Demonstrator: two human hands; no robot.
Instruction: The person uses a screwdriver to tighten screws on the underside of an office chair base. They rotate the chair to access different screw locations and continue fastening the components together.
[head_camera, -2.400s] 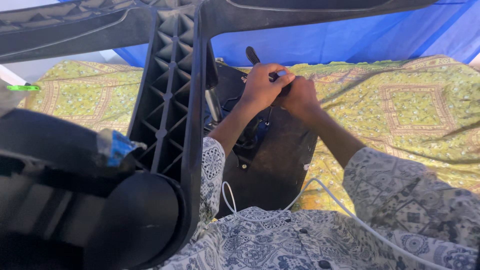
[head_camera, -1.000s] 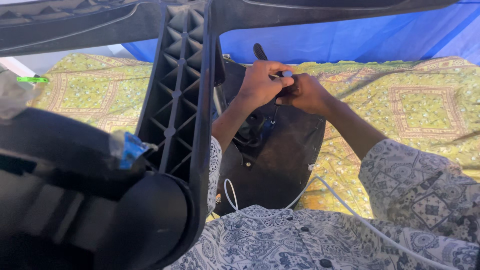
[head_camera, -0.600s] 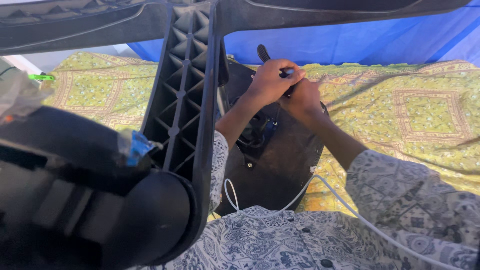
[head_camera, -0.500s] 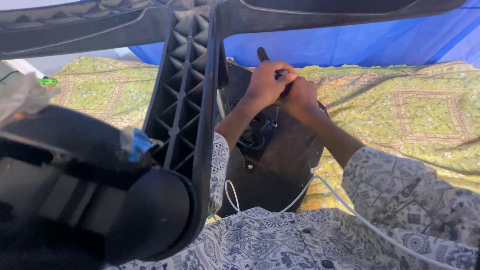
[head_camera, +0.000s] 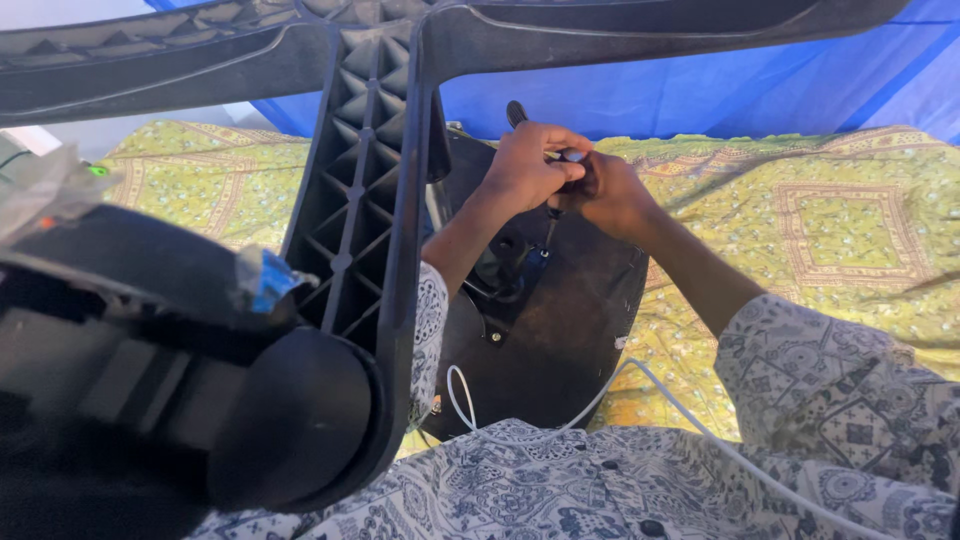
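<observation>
Fingers of left hand (head_camera: 525, 170) and right hand (head_camera: 610, 195) clamp one screwdriver (head_camera: 553, 215) over one black seat underside (head_camera: 560, 330).

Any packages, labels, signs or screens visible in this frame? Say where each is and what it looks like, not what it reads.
No signs or screens show.
Clear plastic wrap: upper left, crumpled over the near black chair part, see-through with a small orange spot.
Blue scrap: left of centre, at the edge of that wrap beside the ribbed chair leg, small and crinkled; whether it is a label or tape cannot be told.
</observation>
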